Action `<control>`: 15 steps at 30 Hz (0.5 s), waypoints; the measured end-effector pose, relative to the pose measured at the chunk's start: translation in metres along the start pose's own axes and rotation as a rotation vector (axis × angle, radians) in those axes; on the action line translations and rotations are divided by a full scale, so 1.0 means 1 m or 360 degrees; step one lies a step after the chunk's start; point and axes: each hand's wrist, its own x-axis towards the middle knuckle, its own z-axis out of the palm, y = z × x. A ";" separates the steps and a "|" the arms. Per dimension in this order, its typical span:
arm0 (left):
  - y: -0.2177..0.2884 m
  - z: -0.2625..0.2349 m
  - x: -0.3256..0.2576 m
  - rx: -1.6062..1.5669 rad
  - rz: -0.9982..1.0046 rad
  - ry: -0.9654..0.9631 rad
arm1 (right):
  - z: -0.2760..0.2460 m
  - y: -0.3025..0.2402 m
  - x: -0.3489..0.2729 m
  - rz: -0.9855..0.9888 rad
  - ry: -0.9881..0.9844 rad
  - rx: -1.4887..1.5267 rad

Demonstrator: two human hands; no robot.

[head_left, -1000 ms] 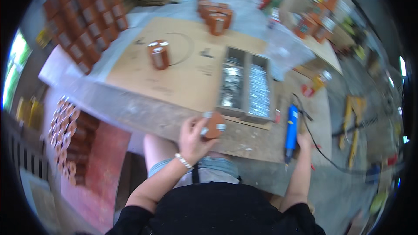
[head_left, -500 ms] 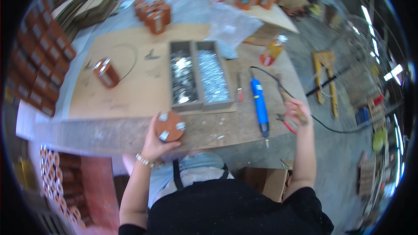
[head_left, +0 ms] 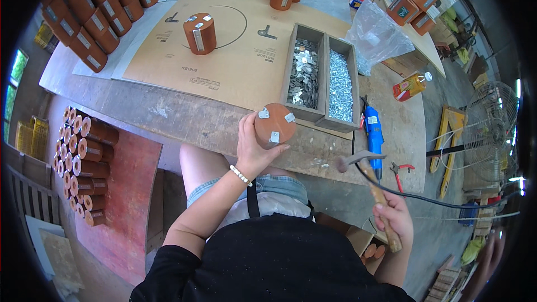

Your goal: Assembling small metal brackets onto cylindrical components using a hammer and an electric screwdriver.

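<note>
My left hand grips an orange-brown cylinder at the table's front edge. Three small metal clips sit around the rim of its upper face. My right hand is closed round the wooden handle of a hammer, its head up and to the left of the hand, off the table's front edge. Beyond the hammer lies a blue electric screwdriver with a black cord. Red-handled pliers rest beside it. A similar cylinder with clips stands on the cardboard sheet.
A two-part grey box holds flat metal pieces and screws. Stacked cylinders stand at the far left; more lie on a reddish board below. A bottle lies on the right, near a fan.
The view has swung left. The hammer, earlier low by the table's right edge, is now nearer me with its head in plain sight. The left hand still holds the cylinder, now turned slightly.
</note>
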 end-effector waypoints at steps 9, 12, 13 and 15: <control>0.011 -0.028 0.013 -0.0024 0.0433 -0.0048 | 0.020 0.006 0.004 -0.0235 0.0144 0.0224; 0.020 -0.038 0.017 0.0021 0.0594 -0.0020 | 0.015 0.010 0.003 -0.0348 0.0362 0.0454; 0.021 -0.039 0.020 -0.0001 0.0600 -0.0006 | 0.005 0.019 0.008 -0.0446 0.0487 0.0375; 0.018 -0.043 0.024 0.0052 0.0570 -0.0062 | -0.015 0.032 0.027 -0.0547 0.0616 0.0301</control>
